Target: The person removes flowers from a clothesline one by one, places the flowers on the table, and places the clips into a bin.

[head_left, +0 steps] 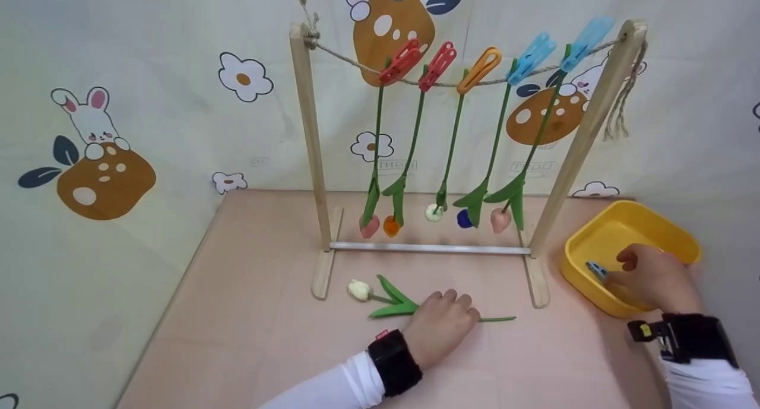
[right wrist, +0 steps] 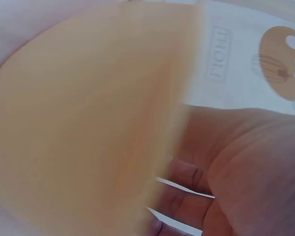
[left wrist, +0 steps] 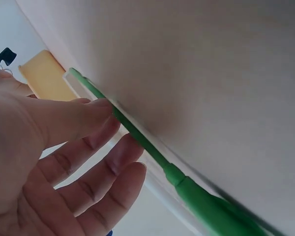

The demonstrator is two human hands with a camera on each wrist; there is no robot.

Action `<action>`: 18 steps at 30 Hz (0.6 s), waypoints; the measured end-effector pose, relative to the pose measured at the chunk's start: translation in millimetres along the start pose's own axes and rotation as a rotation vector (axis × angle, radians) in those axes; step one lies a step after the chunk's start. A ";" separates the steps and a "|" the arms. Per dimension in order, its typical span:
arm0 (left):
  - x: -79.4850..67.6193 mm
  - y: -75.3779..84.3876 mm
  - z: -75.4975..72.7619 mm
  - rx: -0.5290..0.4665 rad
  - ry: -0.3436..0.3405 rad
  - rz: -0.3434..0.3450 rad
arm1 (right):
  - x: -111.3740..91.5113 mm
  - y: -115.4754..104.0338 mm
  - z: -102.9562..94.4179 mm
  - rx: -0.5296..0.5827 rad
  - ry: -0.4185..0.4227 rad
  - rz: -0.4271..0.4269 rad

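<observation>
My left hand [head_left: 445, 323] pinches the stem of a white artificial tulip [head_left: 404, 308] lying on the pink tabletop [head_left: 261, 314] in front of the wooden rack [head_left: 312, 130]; thumb and index finger close on it, the other fingers looser, and from above my hand hides the middle of the stem. My right hand [head_left: 659, 278] is down in the yellow bin [head_left: 588, 294], fingers bent, beside a blue clothespin [head_left: 596, 270] partly covered by my thumb. I cannot tell whether I have hold of it: the blurred bin wall blocks my fingertips in the right wrist view. The bloom is cut off in the left wrist view. Faint boxed letters on the backdrop [head_left: 178, 53] read something like THOLI; the red tag [head_left: 382, 334] on my left wristband [head_left: 395, 361] is too small to read
</observation>
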State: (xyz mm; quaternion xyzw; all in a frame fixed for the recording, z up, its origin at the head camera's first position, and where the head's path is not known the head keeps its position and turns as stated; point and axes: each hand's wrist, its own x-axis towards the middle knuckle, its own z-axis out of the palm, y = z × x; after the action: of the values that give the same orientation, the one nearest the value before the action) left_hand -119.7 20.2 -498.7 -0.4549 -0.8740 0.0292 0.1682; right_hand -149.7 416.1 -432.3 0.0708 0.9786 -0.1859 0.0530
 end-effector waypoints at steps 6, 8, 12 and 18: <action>-3.5 -6.1 -14.9 -0.036 -0.021 -0.032 | -14.1 -41.5 -15.5 -0.047 0.164 -0.050; -4.8 -10.0 -20.0 -0.038 0.005 -0.049 | -19.6 -57.5 -21.5 -0.051 0.201 -0.069; -6.4 -20.6 -33.6 -0.059 0.088 -0.098 | -32.1 -91.0 -35.0 -0.034 0.242 -0.110; -8.8 -40.5 -59.8 -0.123 0.259 -0.196 | -49.9 -140.6 -59.7 -0.026 0.281 -0.210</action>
State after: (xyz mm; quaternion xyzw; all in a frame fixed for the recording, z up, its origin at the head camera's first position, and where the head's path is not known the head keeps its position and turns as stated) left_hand -127.7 -16.6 -436.5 -0.3769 -0.8853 -0.0997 0.2535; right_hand -127.5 302.8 -320.4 -0.0073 0.9807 -0.1660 -0.1032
